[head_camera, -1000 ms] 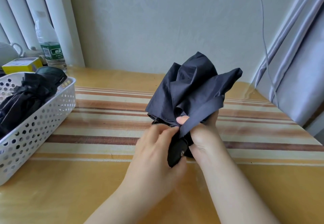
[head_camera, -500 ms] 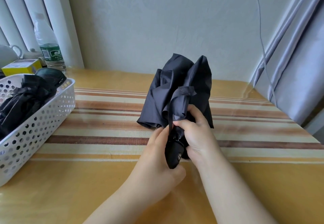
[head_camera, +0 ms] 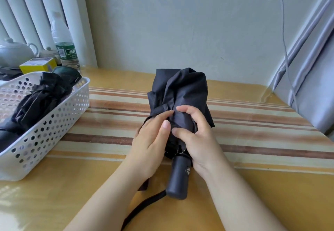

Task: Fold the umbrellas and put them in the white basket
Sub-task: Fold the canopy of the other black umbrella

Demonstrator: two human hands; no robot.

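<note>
A collapsed dark grey umbrella (head_camera: 182, 89) stands tilted over the middle of the table, its canopy bunched and its black handle (head_camera: 179, 176) pointing toward me, with a wrist strap trailing down. My left hand (head_camera: 151, 142) wraps the canopy's left side, thumb on the cloth. My right hand (head_camera: 197, 133) curls round the canopy's right side and pinches a fold near the closing strap. The white perforated basket (head_camera: 59, 124) sits at the left and holds black folded umbrellas (head_camera: 36, 104).
Behind the basket stand a water bottle (head_camera: 63, 44), a yellow box (head_camera: 38, 64) and a pale teapot (head_camera: 14, 51). A grey curtain (head_camera: 312, 79) hangs at the right, over the table's far corner. The table carries a striped runner (head_camera: 253, 122) under clear film.
The loose canopy flaps have been gathered down into a tighter bundle. Both hands slid up from the handle onto the cloth, and the handle now shows bare below them.
</note>
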